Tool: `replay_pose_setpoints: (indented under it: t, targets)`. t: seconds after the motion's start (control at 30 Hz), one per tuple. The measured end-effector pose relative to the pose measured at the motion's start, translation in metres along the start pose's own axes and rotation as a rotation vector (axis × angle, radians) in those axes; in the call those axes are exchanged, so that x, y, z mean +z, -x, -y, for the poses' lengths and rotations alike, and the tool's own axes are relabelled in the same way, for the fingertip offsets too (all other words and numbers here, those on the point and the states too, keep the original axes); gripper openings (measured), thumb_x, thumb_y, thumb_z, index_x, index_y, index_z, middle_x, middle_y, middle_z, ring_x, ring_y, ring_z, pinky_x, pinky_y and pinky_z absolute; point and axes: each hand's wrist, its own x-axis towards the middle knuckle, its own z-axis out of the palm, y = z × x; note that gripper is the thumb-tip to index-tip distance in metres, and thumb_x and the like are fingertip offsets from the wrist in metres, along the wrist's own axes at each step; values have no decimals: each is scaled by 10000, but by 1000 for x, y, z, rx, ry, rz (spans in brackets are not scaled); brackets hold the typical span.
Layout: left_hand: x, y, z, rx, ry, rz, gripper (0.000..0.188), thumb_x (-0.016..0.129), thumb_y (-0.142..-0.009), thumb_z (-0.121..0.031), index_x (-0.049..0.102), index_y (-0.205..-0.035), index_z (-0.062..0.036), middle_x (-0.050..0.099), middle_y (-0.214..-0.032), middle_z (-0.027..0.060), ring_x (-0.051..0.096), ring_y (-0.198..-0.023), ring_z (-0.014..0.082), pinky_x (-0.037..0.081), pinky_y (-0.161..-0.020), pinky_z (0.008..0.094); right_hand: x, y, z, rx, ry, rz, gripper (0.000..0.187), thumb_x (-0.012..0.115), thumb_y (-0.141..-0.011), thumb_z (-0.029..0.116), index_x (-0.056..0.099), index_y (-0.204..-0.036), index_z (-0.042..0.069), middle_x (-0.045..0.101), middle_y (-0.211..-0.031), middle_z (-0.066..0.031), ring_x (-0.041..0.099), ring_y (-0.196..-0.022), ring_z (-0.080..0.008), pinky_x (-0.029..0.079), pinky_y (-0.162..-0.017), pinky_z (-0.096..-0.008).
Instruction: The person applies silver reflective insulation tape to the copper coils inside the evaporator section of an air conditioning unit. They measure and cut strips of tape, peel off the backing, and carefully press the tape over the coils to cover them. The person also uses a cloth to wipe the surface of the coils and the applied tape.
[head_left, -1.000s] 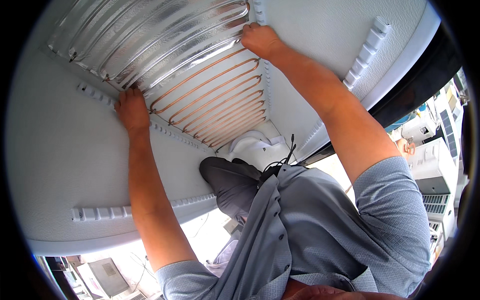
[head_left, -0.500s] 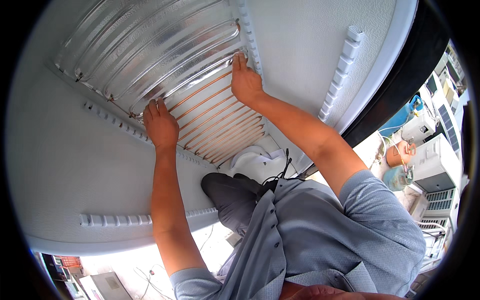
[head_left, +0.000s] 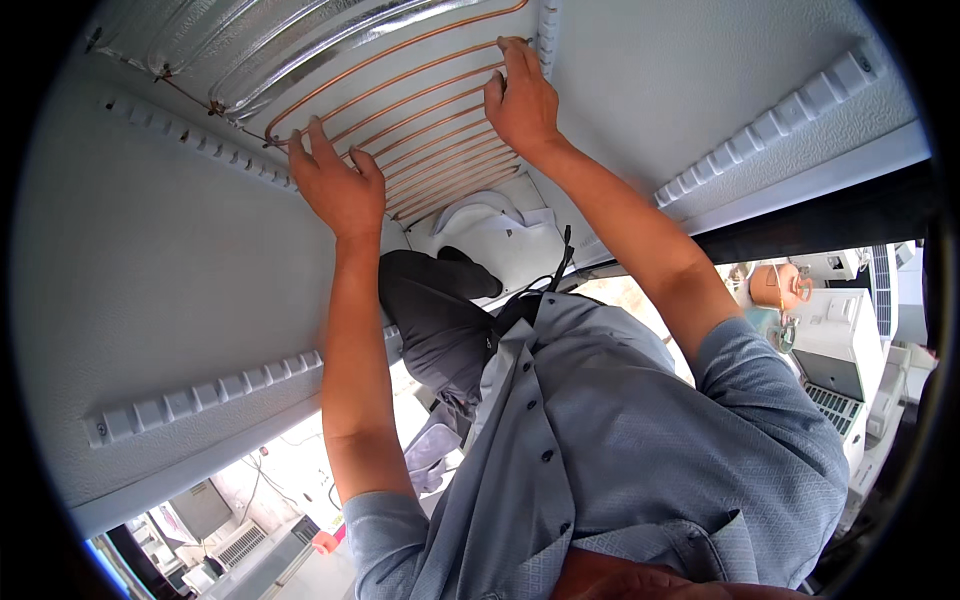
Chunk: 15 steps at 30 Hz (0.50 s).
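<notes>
Copper tubing (head_left: 410, 79) runs in several bent rows across the back wall of a white cabinet I am leaning into. Shiny foil strips (head_left: 330, 45) cover its upper rows, while the lower rows are bare. At the left bends of the uppermost bare rows is my left hand (head_left: 338, 188), fingers spread, fingertips at the tubing or wall. My right hand (head_left: 525, 103) is at the right ends of the bare rows, index finger stretched up to a tube and thumb held apart. I see nothing held in either hand.
Ribbed white rails (head_left: 215, 390) line both side walls. A white rounded hump (head_left: 480, 212) stands at the cabinet's bottom, near my dark-trousered leg (head_left: 430, 310). Dark cords (head_left: 545, 280) hang before my shirt. Outside on the right are an orange gas cylinder (head_left: 778, 287) and white appliance units (head_left: 835, 335).
Both hands have come away from the lowest foil strip to the bare rows just below it, fingers spreading apart. The view has shifted, so less of the foil shows.
</notes>
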Motion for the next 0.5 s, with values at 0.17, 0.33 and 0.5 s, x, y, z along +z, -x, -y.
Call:
replay_pose_setpoints:
  t: [0.17, 0.33, 0.5]
  targets:
    - [-3, 167, 28, -248, 220, 511, 290, 663, -871, -53, 721, -1153, -13, 671, -1205, 171, 616, -1150, 386, 490, -1028, 452, 85, 156, -86, 178, 72, 678, 492, 640, -873, 154, 613, -1347, 23, 614, -1325, -223, 642, -1142, -405, 519, -990, -471]
    - [-79, 257, -15, -436, 268, 347, 237, 670, -856, -12, 727, -1086, -18, 677, -1179, 159, 634, -1077, 361, 509, -952, 430, 104, 227, -147, 237, 196, 1213, 444, 698, -855, 285, 687, -1205, 12, 682, -1170, -276, 642, -1136, -425, 505, -995, -477]
    - [-184, 333, -55, -859, 111, 151, 214, 650, -852, 42, 698, -1051, -22, 618, -983, 143, 609, -934, 320, 503, -848, 383, 105, 207, -126, 594, -66, 1338, 454, 682, -948, 246, 642, -1323, -5, 734, -1024, -156, 694, -766, -172, 531, -548, -331]
